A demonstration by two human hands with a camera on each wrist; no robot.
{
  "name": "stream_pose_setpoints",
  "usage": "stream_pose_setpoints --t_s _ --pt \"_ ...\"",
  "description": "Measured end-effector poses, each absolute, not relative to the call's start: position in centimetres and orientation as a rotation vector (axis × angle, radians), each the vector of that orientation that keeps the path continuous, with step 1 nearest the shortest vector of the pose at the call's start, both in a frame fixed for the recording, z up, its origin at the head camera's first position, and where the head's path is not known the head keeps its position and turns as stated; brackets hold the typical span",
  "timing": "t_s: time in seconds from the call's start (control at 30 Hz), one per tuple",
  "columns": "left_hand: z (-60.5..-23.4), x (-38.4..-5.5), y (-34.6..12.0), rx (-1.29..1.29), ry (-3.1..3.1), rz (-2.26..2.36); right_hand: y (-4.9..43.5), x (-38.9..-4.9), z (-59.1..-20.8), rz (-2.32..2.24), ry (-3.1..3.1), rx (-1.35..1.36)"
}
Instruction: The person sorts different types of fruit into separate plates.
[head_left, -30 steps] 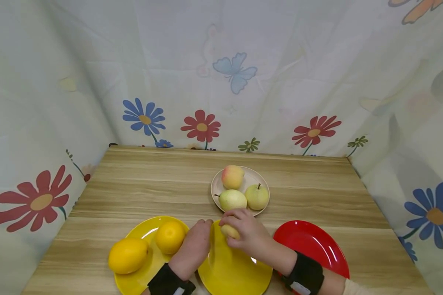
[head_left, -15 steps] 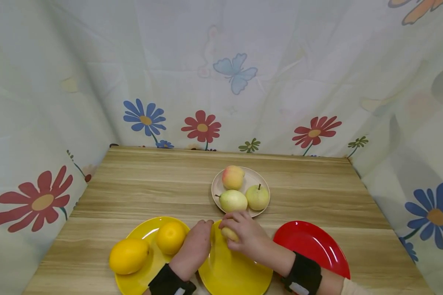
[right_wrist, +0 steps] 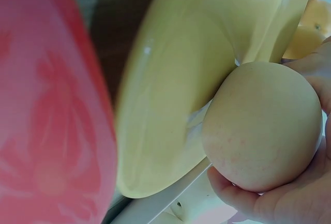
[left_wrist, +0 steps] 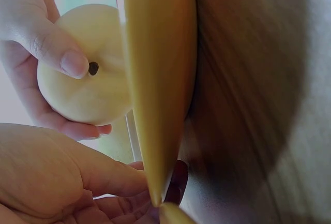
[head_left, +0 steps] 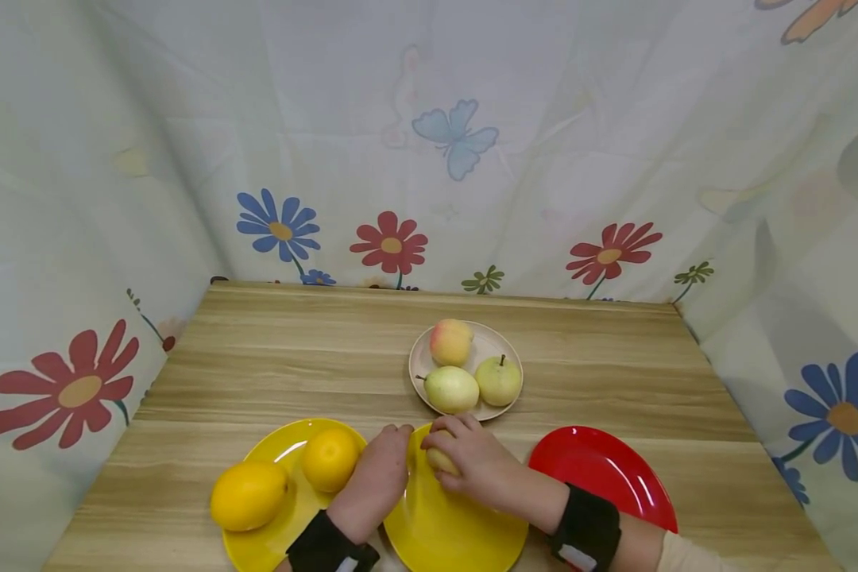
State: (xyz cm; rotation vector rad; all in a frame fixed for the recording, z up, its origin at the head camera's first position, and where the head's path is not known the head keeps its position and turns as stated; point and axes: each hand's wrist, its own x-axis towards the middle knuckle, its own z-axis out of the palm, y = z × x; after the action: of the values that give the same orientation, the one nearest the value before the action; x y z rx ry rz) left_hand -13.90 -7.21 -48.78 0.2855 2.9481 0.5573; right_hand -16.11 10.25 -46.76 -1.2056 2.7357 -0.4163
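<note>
My left hand point(head_left: 379, 477) pinches the left rim of the middle yellow plate point(head_left: 454, 532); in the left wrist view its thumb point(left_wrist: 121, 180) lies on one side of the edge and fingertips show beyond it. Over the same plate, toward its far side, my right hand point(head_left: 482, 465) grips a pale yellow peach point(head_left: 440, 461). The right wrist view shows a faint pink flush on this peach point(right_wrist: 264, 125), with fingers curled round it. Its dark stem spot faces the left wrist camera, beside the right thumb point(left_wrist: 75, 63).
Left, another yellow plate point(head_left: 257, 544) bears a lemon point(head_left: 249, 496) and an orange point(head_left: 330, 461). A red plate point(head_left: 600, 469) lies right, partly under the right forearm. Behind, a small beige plate point(head_left: 486, 338) carries a blushed peach point(head_left: 451, 342) and two pears point(head_left: 499, 381). Curtains surround the table.
My right hand has shifted slightly left and toward me with the peach, uncovering more of the small beige plate's front. My left hand stays at the plate rim.
</note>
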Motion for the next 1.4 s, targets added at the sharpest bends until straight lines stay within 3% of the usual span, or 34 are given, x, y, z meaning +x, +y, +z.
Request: stream_pose_setpoints --t_s 1.4 --pt "-48.3 -13.5 -7.3 0.321 2.985 0.625 10.8 -16.4 -45.5 -0.46 2.829 -1.199"
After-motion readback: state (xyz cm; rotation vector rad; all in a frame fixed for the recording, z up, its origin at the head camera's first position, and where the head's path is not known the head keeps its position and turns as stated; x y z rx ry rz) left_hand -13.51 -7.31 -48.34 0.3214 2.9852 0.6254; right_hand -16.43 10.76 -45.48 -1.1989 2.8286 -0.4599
